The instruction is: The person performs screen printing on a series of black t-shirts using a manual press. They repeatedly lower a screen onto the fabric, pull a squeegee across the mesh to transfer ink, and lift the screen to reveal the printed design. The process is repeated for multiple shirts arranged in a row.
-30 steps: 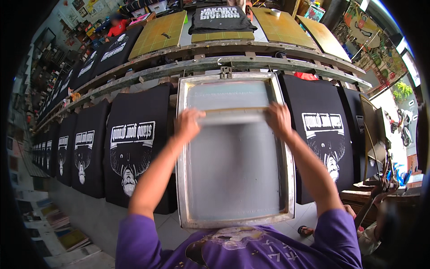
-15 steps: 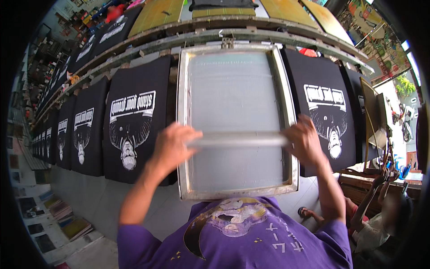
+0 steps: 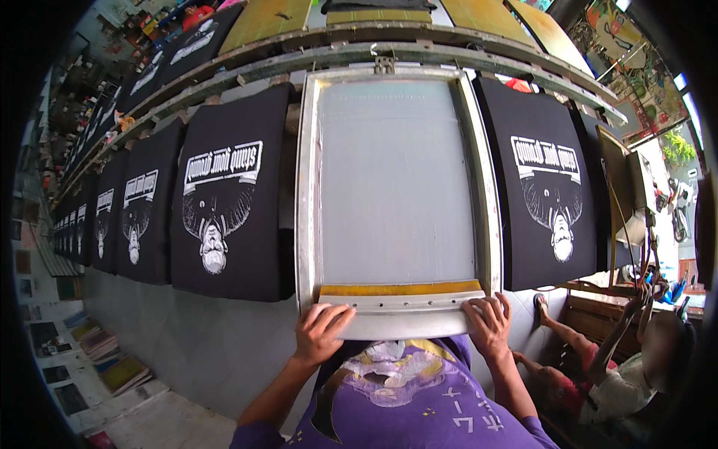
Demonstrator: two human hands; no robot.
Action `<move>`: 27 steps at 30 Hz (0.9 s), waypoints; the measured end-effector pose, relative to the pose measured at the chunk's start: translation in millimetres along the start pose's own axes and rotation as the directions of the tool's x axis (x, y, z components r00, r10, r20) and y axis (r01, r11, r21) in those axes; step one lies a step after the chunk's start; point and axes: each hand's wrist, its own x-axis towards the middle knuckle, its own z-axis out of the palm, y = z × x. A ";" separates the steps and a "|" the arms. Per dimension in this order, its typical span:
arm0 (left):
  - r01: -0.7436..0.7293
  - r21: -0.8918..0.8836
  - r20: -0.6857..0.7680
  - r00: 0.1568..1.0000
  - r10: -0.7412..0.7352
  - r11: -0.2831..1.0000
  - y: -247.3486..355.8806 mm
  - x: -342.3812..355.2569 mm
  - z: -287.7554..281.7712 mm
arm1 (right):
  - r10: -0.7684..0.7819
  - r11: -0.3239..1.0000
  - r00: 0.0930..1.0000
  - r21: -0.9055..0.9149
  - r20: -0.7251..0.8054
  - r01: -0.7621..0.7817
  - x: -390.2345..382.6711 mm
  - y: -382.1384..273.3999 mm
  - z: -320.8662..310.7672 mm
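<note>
Head view: both hands (image 3: pixel 321 334) (image 3: pixel 488 325) on squeegee (image 3: pixel 400 304).

Yellow-edged squeegee (image 3: pixel 402 301) at screen frame's (image 3: pixel 307 187) near end

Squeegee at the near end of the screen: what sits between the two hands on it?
In the head view, only the squeegee's pale metal handle spans between the left hand and the right hand; nothing else lies there.

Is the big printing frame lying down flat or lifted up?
Down flat. The screen frame lies level with the black shirts beside it, and both hands, left and right, hold the squeegee at its near end.
</note>
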 end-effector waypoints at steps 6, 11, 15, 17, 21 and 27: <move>-0.004 0.007 0.044 0.999 0.004 1.000 -0.3 -9.1 4.1 | -0.036 0.995 0.995 0.096 0.095 0.027 -7.3 8.2 8.8; 0.125 -0.104 0.012 0.992 -0.125 0.987 -6.3 -10.0 -3.6 | -0.111 0.955 0.978 0.291 0.179 0.055 2.5 11.9 -21.9; 0.655 -0.050 -0.277 0.716 -0.641 0.754 -27.7 -19.5 2.8 | 0.235 0.882 0.971 0.427 -0.032 -0.199 -7.0 26.3 -17.5; 0.826 -0.273 0.098 0.534 -0.840 0.494 -59.0 -44.1 8.1 | 0.499 0.860 0.864 0.164 -0.067 -0.484 3.9 29.5 -4.0; 0.870 -0.302 0.115 0.438 -0.892 0.389 -59.0 -36.3 20.8 | 0.779 0.421 0.551 0.401 0.301 -0.814 15.1 52.4 24.0; 0.848 -0.347 0.007 0.430 -0.903 0.401 -56.1 -8.6 1.9 | 0.776 0.327 0.517 0.470 0.361 -0.820 44.9 71.1 15.3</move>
